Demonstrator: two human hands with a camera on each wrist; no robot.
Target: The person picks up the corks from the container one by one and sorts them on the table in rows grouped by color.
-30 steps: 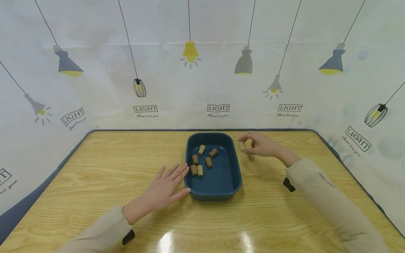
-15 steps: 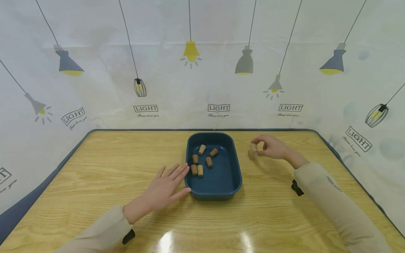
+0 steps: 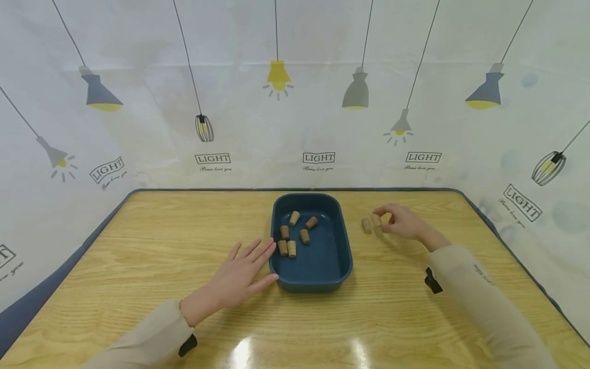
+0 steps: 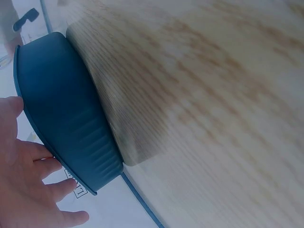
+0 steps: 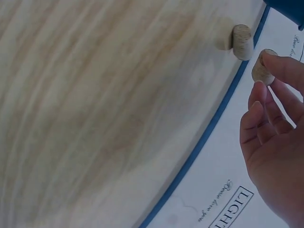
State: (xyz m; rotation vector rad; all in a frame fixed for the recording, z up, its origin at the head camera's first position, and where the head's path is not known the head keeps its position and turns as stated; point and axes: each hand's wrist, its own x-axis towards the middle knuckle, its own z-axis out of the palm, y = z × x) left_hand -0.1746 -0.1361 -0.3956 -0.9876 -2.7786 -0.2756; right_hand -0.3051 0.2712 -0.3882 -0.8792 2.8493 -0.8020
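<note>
A dark blue tray stands on the table with several corks in it, among them a paler cork and a browner cork. My left hand lies at the tray's left side, fingers spread and fingertips at the rim; the left wrist view has the thumb and fingertips along the tray's edge. Right of the tray, my right hand pinches a pale cork between thumb and fingers. Close to it, a second pale cork lies on the table.
The wooden table runs back to a pale printed backdrop with a dark blue lower edge. A dark strap shows below the right sleeve.
My right hand has moved rightward, away from the tray, with the cork in its fingers. It has passed the cork on the table. My left hand and the tray have stayed put.
</note>
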